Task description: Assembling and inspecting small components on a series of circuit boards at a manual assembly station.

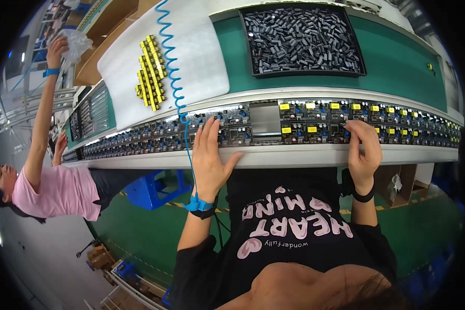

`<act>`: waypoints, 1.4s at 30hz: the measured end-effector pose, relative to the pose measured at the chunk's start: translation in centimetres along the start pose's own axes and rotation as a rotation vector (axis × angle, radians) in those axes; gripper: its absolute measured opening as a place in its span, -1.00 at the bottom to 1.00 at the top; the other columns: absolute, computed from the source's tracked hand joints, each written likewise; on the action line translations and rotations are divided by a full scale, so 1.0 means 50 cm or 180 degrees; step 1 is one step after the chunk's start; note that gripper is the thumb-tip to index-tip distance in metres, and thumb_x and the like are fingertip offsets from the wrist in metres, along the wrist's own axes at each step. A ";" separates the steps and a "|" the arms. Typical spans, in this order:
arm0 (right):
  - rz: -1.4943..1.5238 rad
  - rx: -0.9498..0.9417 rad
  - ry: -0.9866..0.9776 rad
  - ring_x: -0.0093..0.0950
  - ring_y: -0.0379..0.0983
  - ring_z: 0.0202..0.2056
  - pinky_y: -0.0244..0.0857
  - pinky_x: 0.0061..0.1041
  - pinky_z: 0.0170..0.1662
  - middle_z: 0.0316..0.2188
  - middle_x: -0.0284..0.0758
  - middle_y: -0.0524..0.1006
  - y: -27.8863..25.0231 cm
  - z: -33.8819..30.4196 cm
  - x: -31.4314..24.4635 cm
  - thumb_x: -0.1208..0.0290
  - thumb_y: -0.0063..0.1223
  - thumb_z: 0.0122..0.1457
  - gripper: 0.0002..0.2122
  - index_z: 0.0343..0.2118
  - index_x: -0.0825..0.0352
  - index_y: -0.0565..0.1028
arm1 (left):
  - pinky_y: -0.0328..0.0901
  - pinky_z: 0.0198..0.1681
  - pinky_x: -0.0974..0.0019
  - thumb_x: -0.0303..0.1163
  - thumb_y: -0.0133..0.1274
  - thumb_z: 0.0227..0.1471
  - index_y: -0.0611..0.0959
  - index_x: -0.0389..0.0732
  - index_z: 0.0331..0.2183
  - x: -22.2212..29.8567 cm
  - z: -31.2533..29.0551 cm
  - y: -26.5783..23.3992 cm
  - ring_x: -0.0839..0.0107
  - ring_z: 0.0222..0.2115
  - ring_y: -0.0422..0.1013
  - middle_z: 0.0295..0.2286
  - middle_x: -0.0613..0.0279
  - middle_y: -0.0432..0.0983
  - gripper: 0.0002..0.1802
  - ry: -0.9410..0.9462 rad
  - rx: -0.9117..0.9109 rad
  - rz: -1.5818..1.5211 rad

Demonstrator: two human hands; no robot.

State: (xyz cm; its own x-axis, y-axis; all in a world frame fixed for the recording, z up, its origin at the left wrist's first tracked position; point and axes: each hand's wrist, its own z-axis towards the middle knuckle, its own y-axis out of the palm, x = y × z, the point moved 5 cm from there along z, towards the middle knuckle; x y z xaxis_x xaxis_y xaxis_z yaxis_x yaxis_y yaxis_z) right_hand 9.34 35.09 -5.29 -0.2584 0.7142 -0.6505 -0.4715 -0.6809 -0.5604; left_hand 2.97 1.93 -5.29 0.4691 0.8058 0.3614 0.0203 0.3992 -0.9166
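My left hand (210,160) lies with fingers stretched and thumb apart over the front rail, its fingertips on the circuit boards (235,116). A blue wrist strap (197,203) with a coiled blue cord (171,67) is on that wrist. Bent and drawn together, the fingers of my right hand (365,150) touch a board in the near row; whatever they hold is hidden. Boards around it and to its right carry yellow-topped components (335,106). The boards near my left hand show no yellow tops. A bare metal gap (265,120) separates the two groups.
Beyond the rail, a black tray (364,72) holds many small dark parts. White foam sheet (116,59) bears rows of yellow components (151,72). At left, a co-worker in pink (54,191) reaches up holding a clear plastic bag (76,45). A blue stool (147,191) stands below the line.
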 end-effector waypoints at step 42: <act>0.0213 -0.1792 -0.2027 -0.23 0.54 -0.23 0.44 -0.29 -0.26 -0.24 -0.27 0.53 0.413 0.322 -0.232 0.48 0.10 0.17 -0.76 -0.09 0.22 0.50 | 0.17 0.21 -0.07 -0.16 0.38 -0.13 0.46 -0.31 0.11 0.063 0.004 0.048 -0.10 0.15 0.27 0.11 -0.15 0.32 -0.19 0.0507 0.0415 -0.0590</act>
State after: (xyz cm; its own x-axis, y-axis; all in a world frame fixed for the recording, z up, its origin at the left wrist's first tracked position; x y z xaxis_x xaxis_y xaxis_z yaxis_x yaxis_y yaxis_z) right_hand -10.97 15.37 -1.07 -0.7752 0.5096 -0.3733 0.0075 -0.5835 -0.8121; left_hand 4.31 5.50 -6.33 0.6010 0.6391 0.4799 0.0097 0.5946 -0.8039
